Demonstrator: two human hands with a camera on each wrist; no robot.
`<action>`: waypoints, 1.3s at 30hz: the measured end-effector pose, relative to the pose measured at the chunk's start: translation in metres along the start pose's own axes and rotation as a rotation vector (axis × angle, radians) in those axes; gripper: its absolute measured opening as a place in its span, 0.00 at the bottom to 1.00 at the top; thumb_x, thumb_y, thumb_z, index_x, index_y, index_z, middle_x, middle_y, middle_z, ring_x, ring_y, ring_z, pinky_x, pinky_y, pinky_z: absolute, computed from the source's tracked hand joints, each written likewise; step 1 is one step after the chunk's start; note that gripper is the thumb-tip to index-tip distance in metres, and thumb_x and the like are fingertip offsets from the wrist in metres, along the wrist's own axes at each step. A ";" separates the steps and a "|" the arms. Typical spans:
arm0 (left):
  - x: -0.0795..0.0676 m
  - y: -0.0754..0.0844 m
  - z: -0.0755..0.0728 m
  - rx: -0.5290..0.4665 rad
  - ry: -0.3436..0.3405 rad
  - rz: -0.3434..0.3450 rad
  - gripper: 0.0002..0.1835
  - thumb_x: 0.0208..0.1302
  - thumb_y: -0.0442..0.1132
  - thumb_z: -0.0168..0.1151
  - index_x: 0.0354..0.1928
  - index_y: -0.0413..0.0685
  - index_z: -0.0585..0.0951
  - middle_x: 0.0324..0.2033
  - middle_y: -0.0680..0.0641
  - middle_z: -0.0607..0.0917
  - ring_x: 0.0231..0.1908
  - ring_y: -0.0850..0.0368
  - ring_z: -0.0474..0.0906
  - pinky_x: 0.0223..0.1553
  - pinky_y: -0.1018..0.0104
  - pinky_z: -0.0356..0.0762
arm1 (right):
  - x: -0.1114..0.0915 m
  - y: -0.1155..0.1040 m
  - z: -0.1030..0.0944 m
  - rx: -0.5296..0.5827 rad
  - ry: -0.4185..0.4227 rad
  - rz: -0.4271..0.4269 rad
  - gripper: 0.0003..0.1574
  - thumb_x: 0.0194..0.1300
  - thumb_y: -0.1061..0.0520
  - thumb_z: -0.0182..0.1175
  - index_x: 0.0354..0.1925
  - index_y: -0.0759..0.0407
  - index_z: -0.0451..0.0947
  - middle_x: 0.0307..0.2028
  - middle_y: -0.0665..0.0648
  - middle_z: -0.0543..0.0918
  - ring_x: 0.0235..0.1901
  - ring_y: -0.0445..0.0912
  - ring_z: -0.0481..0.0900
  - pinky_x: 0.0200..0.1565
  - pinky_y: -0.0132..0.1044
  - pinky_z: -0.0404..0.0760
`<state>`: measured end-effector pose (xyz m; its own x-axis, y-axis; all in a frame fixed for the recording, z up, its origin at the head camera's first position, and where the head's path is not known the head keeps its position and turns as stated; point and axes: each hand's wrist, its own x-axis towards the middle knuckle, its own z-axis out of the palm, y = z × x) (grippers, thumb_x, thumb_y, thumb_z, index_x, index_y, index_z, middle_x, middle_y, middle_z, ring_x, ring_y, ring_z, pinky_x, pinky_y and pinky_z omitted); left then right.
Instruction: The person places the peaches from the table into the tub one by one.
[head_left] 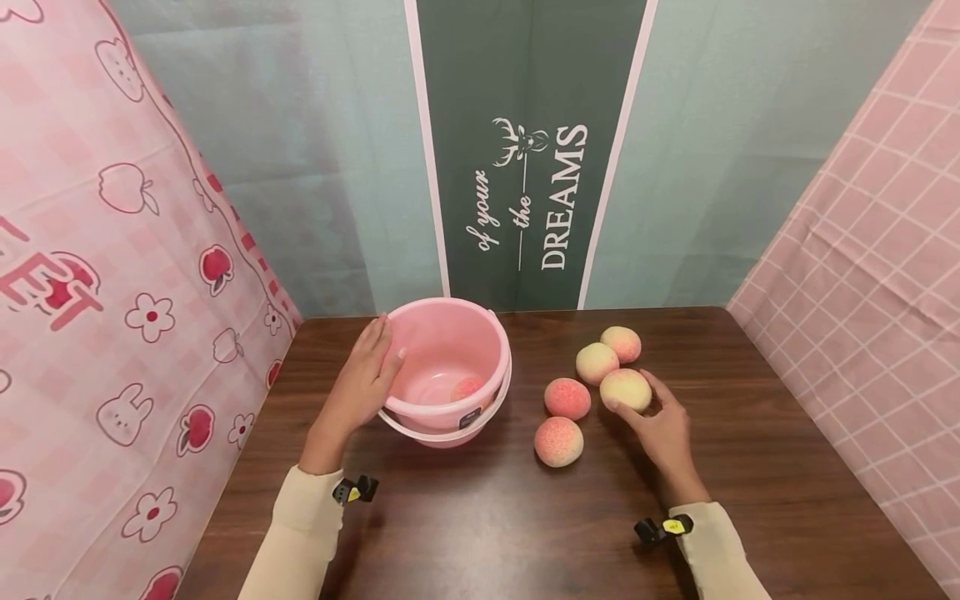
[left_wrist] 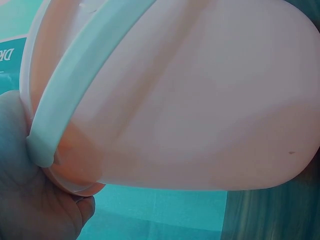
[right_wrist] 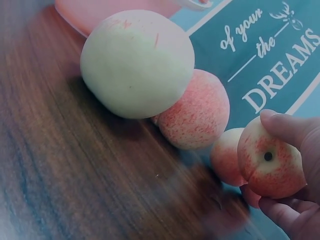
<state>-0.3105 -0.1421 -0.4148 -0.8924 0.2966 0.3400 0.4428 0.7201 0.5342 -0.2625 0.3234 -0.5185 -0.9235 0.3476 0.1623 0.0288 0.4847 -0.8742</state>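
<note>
A pink bucket stands on the table with a red-tinged peach inside it. My left hand grips the bucket's left rim; the left wrist view shows the bucket wall and the pale handle close by. Between thumb and fingers, my right hand pinches a pale yellow peach, whose reddish stem end faces the right wrist camera. Two redder peaches, one at the front and one behind it, lie between bucket and right hand. Two yellowish peaches sit just beyond the held one.
The brown wooden table ends at a hanging backdrop with white lettering. A pink patterned cloth hangs at the left, and a pink checked cloth at the right.
</note>
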 end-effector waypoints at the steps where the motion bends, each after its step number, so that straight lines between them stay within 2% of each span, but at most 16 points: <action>1: 0.000 0.000 0.000 0.000 0.000 -0.001 0.36 0.80 0.50 0.47 0.77 0.32 0.55 0.79 0.39 0.51 0.79 0.43 0.44 0.75 0.43 0.47 | 0.000 -0.001 -0.001 0.005 0.000 0.000 0.53 0.57 0.44 0.77 0.74 0.55 0.66 0.67 0.64 0.74 0.58 0.54 0.77 0.45 0.15 0.71; 7: 0.000 0.001 0.000 -0.002 0.002 -0.003 0.36 0.80 0.51 0.47 0.77 0.32 0.56 0.79 0.40 0.52 0.79 0.44 0.44 0.76 0.44 0.47 | -0.001 -0.005 -0.004 0.026 0.002 0.005 0.53 0.57 0.44 0.77 0.75 0.54 0.66 0.68 0.63 0.74 0.60 0.54 0.77 0.46 0.15 0.73; 17: 0.000 0.001 0.000 0.001 -0.003 -0.004 0.37 0.80 0.52 0.47 0.77 0.32 0.56 0.79 0.40 0.51 0.79 0.44 0.44 0.76 0.44 0.47 | 0.001 -0.020 -0.007 0.026 -0.005 -0.053 0.53 0.57 0.44 0.76 0.74 0.56 0.66 0.68 0.61 0.74 0.58 0.54 0.78 0.47 0.16 0.75; 25: -0.001 0.001 0.000 0.001 -0.008 -0.009 0.36 0.80 0.52 0.46 0.77 0.33 0.56 0.79 0.40 0.51 0.79 0.44 0.43 0.76 0.44 0.47 | 0.001 -0.029 -0.006 0.064 -0.001 -0.091 0.50 0.56 0.51 0.78 0.72 0.56 0.69 0.65 0.61 0.76 0.50 0.39 0.78 0.44 0.16 0.76; 33: -0.001 0.002 0.001 -0.001 0.010 -0.009 0.36 0.80 0.51 0.46 0.77 0.32 0.56 0.79 0.39 0.51 0.78 0.41 0.44 0.75 0.41 0.48 | -0.001 -0.038 -0.008 0.066 -0.018 -0.093 0.51 0.57 0.51 0.78 0.74 0.57 0.67 0.67 0.62 0.74 0.59 0.54 0.77 0.47 0.16 0.75; 39: -0.001 0.002 0.000 0.009 0.002 -0.011 0.36 0.80 0.51 0.46 0.77 0.32 0.55 0.79 0.39 0.51 0.79 0.42 0.44 0.75 0.41 0.48 | -0.002 -0.049 -0.009 0.059 -0.029 -0.126 0.53 0.57 0.48 0.77 0.73 0.62 0.66 0.67 0.64 0.74 0.60 0.58 0.77 0.48 0.17 0.75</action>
<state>-0.3088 -0.1410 -0.4140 -0.8969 0.2876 0.3359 0.4324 0.7289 0.5308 -0.2588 0.3059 -0.4723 -0.9289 0.2633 0.2604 -0.1100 0.4752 -0.8730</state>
